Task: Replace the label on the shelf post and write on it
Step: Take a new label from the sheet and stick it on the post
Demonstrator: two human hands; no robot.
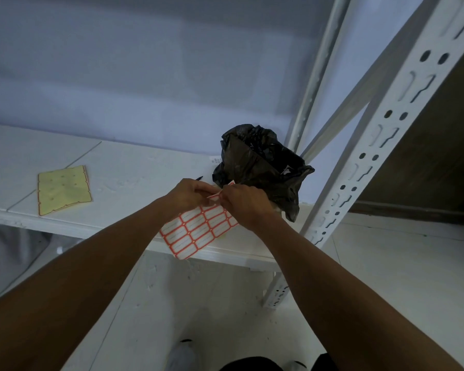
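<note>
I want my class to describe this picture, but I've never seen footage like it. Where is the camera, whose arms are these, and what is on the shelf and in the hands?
There is no machine here: a person wears one wide-angle camera on the head, looking forward and down, so the two bare arms are their own. The left hand holds a sheet of white stickers with red borders at the front edge of a white shelf board. The right hand pinches one red-edged sticker curling up from the sheet's top. On the board lie a pale yellow sheet with ragged red edges and a crumpled black plastic bag. At right rises the white perforated metal shelf post.
</note>
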